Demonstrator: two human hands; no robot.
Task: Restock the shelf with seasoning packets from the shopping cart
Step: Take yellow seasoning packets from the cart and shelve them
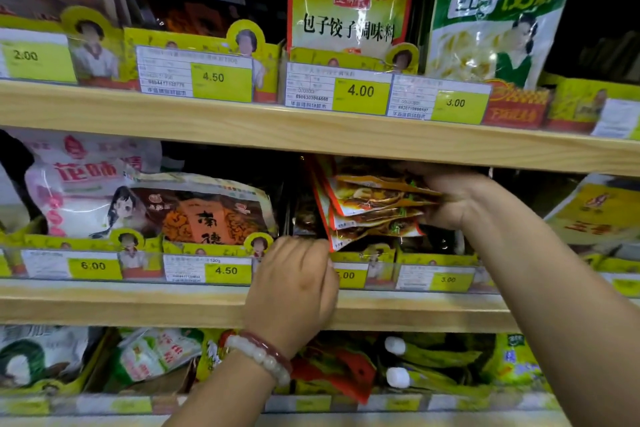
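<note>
My right hand (pixel 450 199) grips a fanned stack of several red-edged seasoning packets (pixel 374 204) by their right ends, inside the middle shelf's opening just under the upper shelf board. The stack hangs tilted over a yellow display tray (pixel 363 255). My left hand (pixel 294 282), a bead bracelet on its wrist, is at the middle shelf (pixel 138 305) front with curled fingers at the tray's left edge, by the lowest packet's corner. Whether it holds the tray or a packet I cannot tell. The shopping cart is out of view.
An orange-brown packet (pixel 211 215) and a white-pink bag (pixel 79 191) stand left of the stack. The top shelf carries a yellow packet (pixel 349 0) and a green one (pixel 495 17). Price tags (pixel 360 91) line the shelf fronts. Green packets (pixel 436 360) fill the lower shelf.
</note>
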